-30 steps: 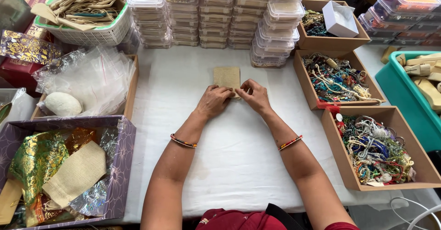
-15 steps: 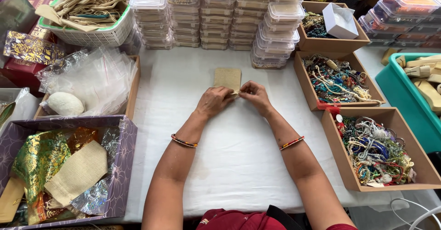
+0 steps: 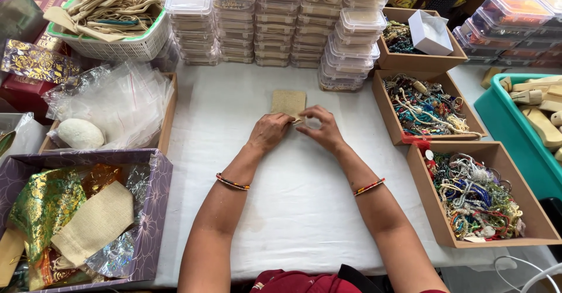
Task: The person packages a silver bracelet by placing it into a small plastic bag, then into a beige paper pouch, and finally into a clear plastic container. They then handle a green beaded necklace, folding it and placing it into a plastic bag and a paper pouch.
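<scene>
White desk (image 3: 293, 211): both hands, left hand (image 3: 268, 131) and right hand (image 3: 319, 128), pinch burlap pouch (image 3: 288, 103) edge closed; loose grip risks slipping.

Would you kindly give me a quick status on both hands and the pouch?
Left hand and right hand both on near edge of small burlap pouch. Pouch flat on white table. Nothing in the way.

White-covered tabletop (image 3: 293, 211) carries: small burlap pouch (image 3: 288, 103) at centre, stacks of clear lidded boxes (image 3: 281, 21) at back, 3 cardboard trays w/ bead jewellery (image 3: 468, 193) on right, green basket (image 3: 111, 18), tray of clear bags (image 3: 123, 105) & purple box (image 3: 146, 211) on left.
</scene>
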